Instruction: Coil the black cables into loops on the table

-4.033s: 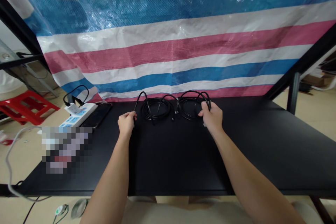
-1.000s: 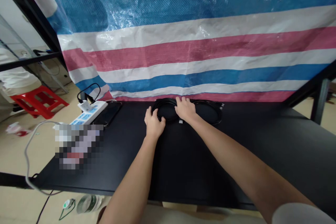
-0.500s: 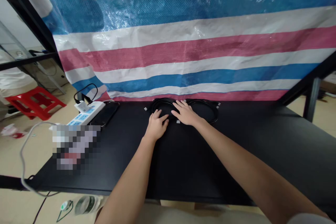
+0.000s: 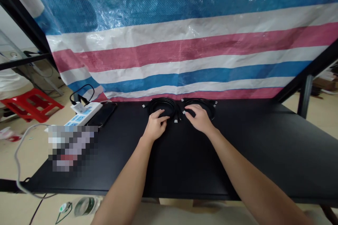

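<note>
Reaching over round black cable coil's [image 4: 162, 100] front with spread-fingered left hand [image 4: 155, 126], arching right hand [image 4: 199, 119], with grip unclear, over second black coil [image 4: 210, 104].

glossy, smooth plastic-looking sheathing on black cable coils [image 4: 158, 100], smooth matt black worktop [image 4: 185, 161], shiny, creased woven-plastic sheet [image 4: 185, 52], smooth red plastic stool [image 4: 37, 95], white plastic power strip [image 4: 91, 111]

1. I'm getting moderate indoor light; the source is sitting out of view.
2. Glare is flecking the striped sheet [image 4: 171, 56] white, strongest at upper right.
3. The black tabletop [image 4: 264, 147] is greying toward its right and looking darkest between the forearms [image 4: 245, 172]; cable coils [image 4: 163, 99] are nearly merging with it.
4. Blocky pixelation is masking a patch at left.
5. Wide-angle stretch is seemingly splaying the edges; background clutter [image 4: 326, 81] is looking soft.
</note>
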`<state>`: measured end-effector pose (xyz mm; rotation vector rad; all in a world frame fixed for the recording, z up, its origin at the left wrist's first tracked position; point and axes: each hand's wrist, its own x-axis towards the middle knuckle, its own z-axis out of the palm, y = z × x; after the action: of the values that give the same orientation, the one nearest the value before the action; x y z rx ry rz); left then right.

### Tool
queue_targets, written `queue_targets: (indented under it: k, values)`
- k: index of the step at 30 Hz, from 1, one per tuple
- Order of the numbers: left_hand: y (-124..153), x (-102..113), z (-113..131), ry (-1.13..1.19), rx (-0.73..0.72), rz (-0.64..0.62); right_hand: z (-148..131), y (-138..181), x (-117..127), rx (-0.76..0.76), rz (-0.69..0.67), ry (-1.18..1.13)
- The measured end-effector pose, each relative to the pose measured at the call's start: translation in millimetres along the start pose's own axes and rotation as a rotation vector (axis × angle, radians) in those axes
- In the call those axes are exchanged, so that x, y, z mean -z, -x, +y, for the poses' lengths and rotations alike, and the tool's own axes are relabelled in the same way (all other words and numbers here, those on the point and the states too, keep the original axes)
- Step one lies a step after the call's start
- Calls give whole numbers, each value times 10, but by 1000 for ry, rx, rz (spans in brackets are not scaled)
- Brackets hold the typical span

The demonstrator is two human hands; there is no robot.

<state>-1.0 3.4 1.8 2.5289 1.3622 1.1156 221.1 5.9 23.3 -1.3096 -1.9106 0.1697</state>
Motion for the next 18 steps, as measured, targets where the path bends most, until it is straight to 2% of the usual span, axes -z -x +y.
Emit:
queue_targets:
  k: [8,12,14,18]
  values:
    - [-25,45,87,22,92,54,171,38,367,-425,97,128]
    - [-29,88,85,54,161,123,283,40,571,-670,123,239]
    - [-37,127,72,72,225,180,314,42,644,-791,112,293]
    - [-59,198,19,97,394,337,316,40,693,-981,-6,328]
